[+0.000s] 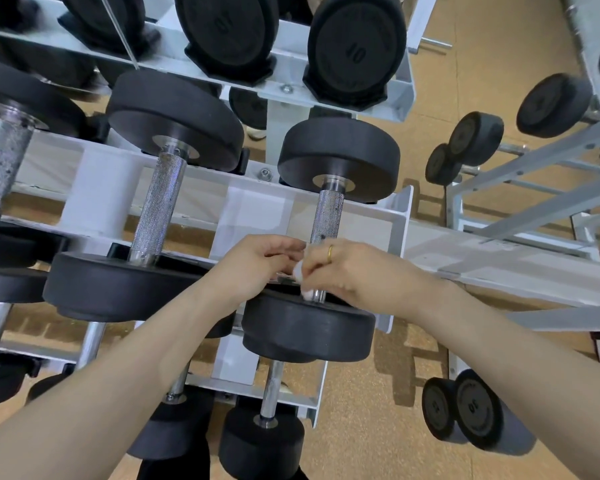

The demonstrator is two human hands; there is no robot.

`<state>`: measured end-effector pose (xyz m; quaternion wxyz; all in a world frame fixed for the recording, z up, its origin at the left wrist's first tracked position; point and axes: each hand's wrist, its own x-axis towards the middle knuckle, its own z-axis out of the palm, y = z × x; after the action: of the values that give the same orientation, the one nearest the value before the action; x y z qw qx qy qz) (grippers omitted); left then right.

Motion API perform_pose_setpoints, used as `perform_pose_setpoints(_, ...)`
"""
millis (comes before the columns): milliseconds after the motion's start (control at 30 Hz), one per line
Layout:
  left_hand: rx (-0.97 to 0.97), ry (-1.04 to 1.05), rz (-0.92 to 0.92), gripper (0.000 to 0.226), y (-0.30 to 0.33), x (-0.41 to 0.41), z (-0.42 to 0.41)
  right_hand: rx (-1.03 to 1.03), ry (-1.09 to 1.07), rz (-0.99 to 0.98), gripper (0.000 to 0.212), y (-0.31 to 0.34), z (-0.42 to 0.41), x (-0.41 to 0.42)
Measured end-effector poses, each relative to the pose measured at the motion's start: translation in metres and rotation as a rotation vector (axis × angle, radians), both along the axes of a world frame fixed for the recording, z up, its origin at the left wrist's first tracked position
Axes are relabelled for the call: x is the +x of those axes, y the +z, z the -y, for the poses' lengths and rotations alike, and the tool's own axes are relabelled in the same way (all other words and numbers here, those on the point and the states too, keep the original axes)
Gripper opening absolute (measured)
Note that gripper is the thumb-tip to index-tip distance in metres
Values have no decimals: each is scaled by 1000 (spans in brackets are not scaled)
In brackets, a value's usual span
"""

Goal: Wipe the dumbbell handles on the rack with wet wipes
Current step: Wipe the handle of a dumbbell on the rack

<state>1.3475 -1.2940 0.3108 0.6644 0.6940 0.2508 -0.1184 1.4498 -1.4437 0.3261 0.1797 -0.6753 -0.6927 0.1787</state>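
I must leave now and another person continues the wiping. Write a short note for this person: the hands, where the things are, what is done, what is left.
Left hand: fingers curled, pinching the wipe by the near end of the rightmost handle on the middle shelf.
Right hand: also grips the wipe, around the bottom of that same handle, just above the near weight.
Things: the dumbbell lies in the rack; the wipe is bunched between both hands.
Done: cannot tell which handles are already wiped.
Left: the upper part of this handle is uncovered; the next handle to the left and the others probably follow.
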Motion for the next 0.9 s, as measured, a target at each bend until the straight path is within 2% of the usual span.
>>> perform_pose_setpoints(67,-30,18,0,33,0,0,0,-67,37,-78,16,2,3,0)
perform_pose_setpoints(167,-34,2,3,30,0,-1,0,-141,-82,-359,18,6,10,4)
perform_pose_setpoints(300,-19,-1,10,24,1,-1,-2,-199,-370,-598,5,-4,26,3)
perform_pose_setpoints(400,-15,-9,23,18,1,1,-2,-350,-666,-805,13,-13,32,1)
perform_pose_setpoints(500,1,-4,40,17,0,3,-1,-393,-833,-892,13,-23,20,-4)
perform_pose_setpoints(567,28,7,44,15,-1,4,0,-407,-848,-934,15,-27,7,-8)
perform_pose_setpoints(667,34,21,40,14,-2,5,1,-459,-839,-1030,32,-29,-1,-6)
perform_pose_setpoints(700,35,27,35,15,-2,5,1,-465,-851,-1105,32,-28,1,-6)
perform_pose_setpoints(800,50,18,28,15,-3,6,0,-455,-956,-1347,13,-30,12,-2)
perform_pose_setpoints(900,77,-7,23,16,-4,6,-1,-461,-1027,-1407,15,-14,25,2)
